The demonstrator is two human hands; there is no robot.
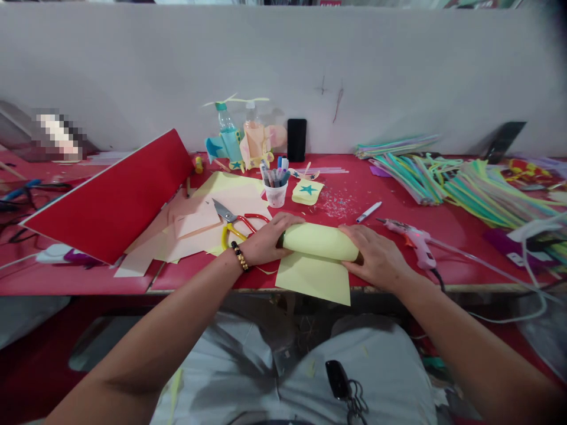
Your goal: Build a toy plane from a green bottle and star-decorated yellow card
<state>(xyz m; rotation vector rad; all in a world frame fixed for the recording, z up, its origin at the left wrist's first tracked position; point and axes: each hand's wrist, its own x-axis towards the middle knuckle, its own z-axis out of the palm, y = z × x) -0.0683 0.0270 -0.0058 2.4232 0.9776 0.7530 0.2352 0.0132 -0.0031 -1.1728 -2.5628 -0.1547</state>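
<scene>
A sheet of pale yellow paper [313, 277] lies at the table's front edge, its far part rolled into a tube [319, 241] around a dark cylinder. The cylinder shows only at both ends of the roll. My left hand [266, 239] grips the roll's left end, with a dark beaded bracelet [240, 255] on that wrist. My right hand [375, 255] presses over the right end. Just behind my left hand lie scissors [234, 221] with red and yellow handles, not touching it.
A pink glue gun [414, 243] lies right of my right hand, near a white marker [368, 212]. Paper sheets, a tilted red board [106, 195], a cup of markers [276, 193], bottle crafts, a black phone and several bundled straws stand on the red table.
</scene>
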